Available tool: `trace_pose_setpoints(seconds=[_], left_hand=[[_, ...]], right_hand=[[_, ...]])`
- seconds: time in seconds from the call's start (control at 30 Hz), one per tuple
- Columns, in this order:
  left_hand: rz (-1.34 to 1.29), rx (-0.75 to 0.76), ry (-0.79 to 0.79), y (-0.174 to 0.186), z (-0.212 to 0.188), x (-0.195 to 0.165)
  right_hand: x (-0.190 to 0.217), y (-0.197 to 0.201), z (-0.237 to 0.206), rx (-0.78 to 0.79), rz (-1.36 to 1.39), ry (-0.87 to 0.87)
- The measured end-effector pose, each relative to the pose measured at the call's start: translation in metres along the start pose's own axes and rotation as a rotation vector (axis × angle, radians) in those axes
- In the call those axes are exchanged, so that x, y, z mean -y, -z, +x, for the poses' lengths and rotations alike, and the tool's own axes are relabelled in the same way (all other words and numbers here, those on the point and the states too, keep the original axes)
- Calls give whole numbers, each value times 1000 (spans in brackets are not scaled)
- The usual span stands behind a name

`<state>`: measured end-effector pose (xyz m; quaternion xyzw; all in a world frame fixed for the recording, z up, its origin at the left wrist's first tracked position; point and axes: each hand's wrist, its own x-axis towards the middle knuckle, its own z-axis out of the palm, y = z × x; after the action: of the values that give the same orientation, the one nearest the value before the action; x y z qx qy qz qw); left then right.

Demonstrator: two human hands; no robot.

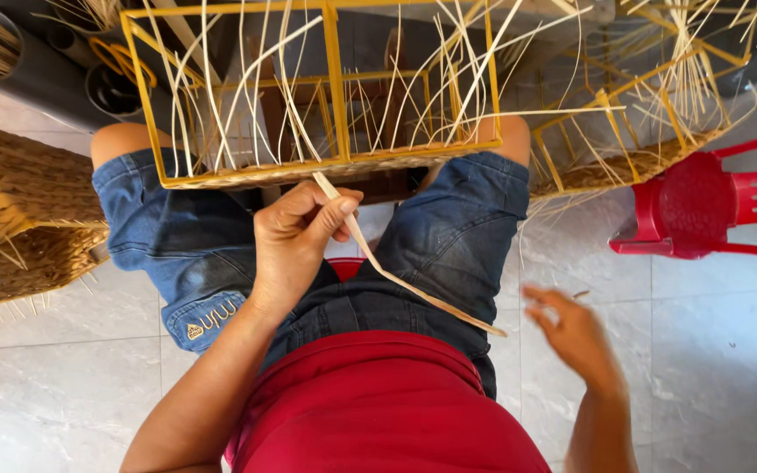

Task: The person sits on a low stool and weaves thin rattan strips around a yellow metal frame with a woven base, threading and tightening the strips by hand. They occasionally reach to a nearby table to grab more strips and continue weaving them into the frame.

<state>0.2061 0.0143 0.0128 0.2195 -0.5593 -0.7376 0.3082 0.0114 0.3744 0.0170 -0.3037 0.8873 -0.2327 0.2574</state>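
Pale grey marble floor tiles point(711, 350) are forming the background beneath a seated person who is wearing blue denim shorts point(457, 236) and a red shirt point(378, 403). 1 yellow rectangular metal frame point(330, 79), partly woven with pale cane strands along its lower edge, is resting across the person's knees. The left hand point(295, 241) is pinching 1 flat pale cane strip point(396, 276) between thumb and fingers just below the frame's lower edge; the strip is running from that edge diagonally down across the right thigh. The right hand point(576, 333) is hanging spread and blurred beside the right thigh, touching nothing. A 2nd yellow metal frame with loose cane strands point(641, 114) is lying tilted beside 1 red plastic chair point(703, 201). Brown woven baskets point(19, 201) are sitting to the person's left.
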Motion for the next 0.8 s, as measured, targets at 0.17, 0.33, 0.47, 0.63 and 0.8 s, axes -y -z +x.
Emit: trace_pose_setpoints(seconds=[0.17,0.33,0.47,0.63,0.8], left_hand=[[-76,56,14,-4,-6,14],[96,14,-80,10,-3,12],[206,10,-121,45,0,10],[275,-208,-51,94,-11,10],[172,-527,-8,138,1,22]], right_hand=[[114,-36,38,-72,452,362],[193,-116,85,168,502,433],[204,-130,111,294,583,189],[187,-107,133,52,649,113],[183,-79,159,-343,240,505]])
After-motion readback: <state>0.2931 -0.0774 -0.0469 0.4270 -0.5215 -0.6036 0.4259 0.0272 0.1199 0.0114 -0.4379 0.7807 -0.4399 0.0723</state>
